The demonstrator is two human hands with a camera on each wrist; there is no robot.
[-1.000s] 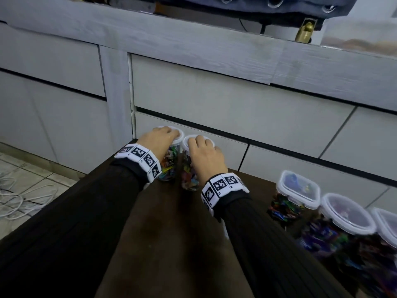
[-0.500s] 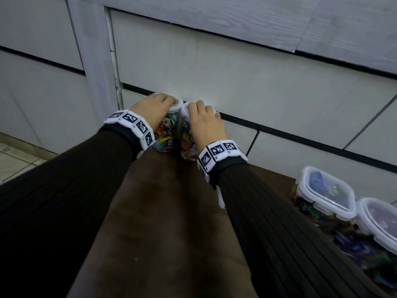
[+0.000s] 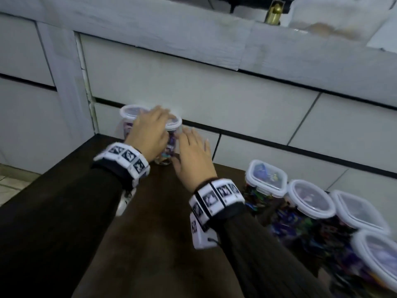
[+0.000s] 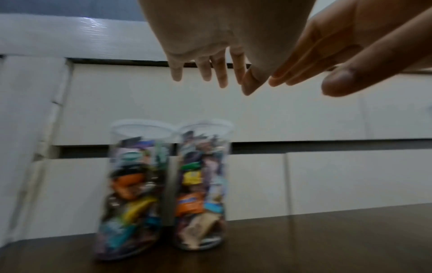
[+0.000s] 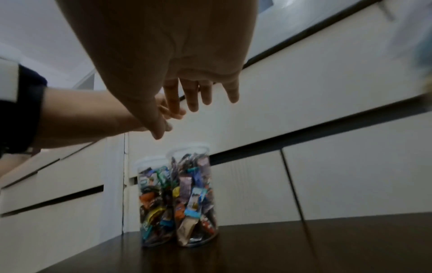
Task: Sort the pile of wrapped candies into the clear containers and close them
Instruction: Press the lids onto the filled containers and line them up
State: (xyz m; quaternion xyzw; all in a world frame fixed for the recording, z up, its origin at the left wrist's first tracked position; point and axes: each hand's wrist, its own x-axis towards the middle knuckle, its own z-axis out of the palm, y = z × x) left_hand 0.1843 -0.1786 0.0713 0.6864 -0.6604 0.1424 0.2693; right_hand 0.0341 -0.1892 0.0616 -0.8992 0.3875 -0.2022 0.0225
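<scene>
Two tall clear jars full of wrapped candies stand side by side at the far left corner of the dark table, both with white lids on: the left jar (image 3: 131,117) (image 4: 133,188) (image 5: 154,203) and the right jar (image 3: 171,138) (image 4: 202,184) (image 5: 194,194). My left hand (image 3: 150,132) (image 4: 210,73) hovers above and in front of them with straight fingers, holding nothing. My right hand (image 3: 193,155) (image 5: 198,99) is just right of the jars, fingers straight, also empty.
Several lidded clear containers of candies stand in a row at the right, the nearest being a square one (image 3: 266,179) and a round one (image 3: 310,200). White drawer fronts (image 3: 193,87) rise right behind the table (image 3: 154,233).
Both hands have lifted off the two jar lids and pulled back toward me, the right one shifting rightward. The jars stay in place.
</scene>
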